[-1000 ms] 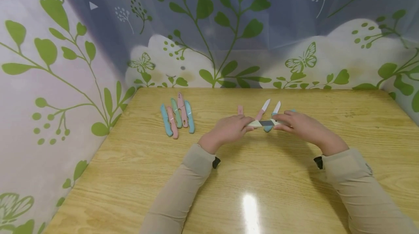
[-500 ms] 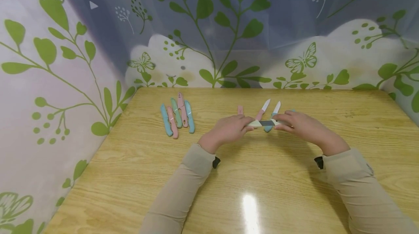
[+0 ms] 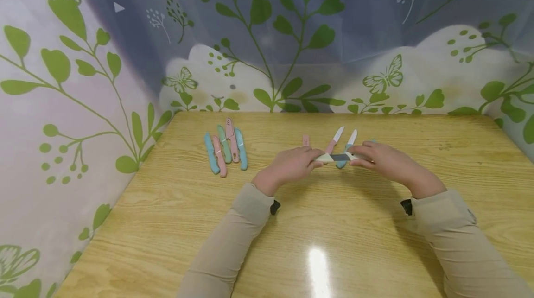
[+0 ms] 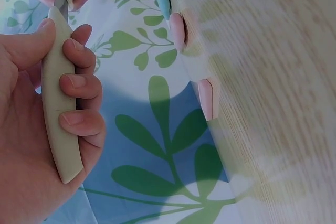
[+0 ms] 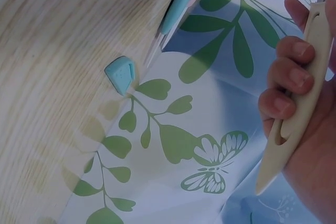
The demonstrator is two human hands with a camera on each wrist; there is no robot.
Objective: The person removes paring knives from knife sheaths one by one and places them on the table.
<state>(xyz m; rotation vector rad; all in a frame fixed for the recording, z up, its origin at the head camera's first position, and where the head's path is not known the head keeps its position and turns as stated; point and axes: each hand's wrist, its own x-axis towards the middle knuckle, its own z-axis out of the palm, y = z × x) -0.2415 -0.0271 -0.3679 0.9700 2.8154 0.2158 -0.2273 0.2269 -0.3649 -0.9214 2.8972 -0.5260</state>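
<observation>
Blue, pink and green, a cluster of knives [image 3: 224, 144] lay at the left of the table [image 3: 200, 214]. Next, the left hand [image 3: 289, 166] held a cream handle [image 4: 56, 95] in curled fingers, a pink sheath [image 3: 306, 140] just beyond. Between the hands a grey blade [image 3: 338, 157] showed bare; behind lay an unsheathed pink knife [image 3: 334, 142], then a blue knife [image 3: 351, 137]. The right hand [image 3: 385, 163] gripped the cream sheath [image 5: 295, 125], a blue sheath [image 5: 122, 74] lying past it. A sudden pull or skewed push could have brought the edge against the right fingers.
</observation>
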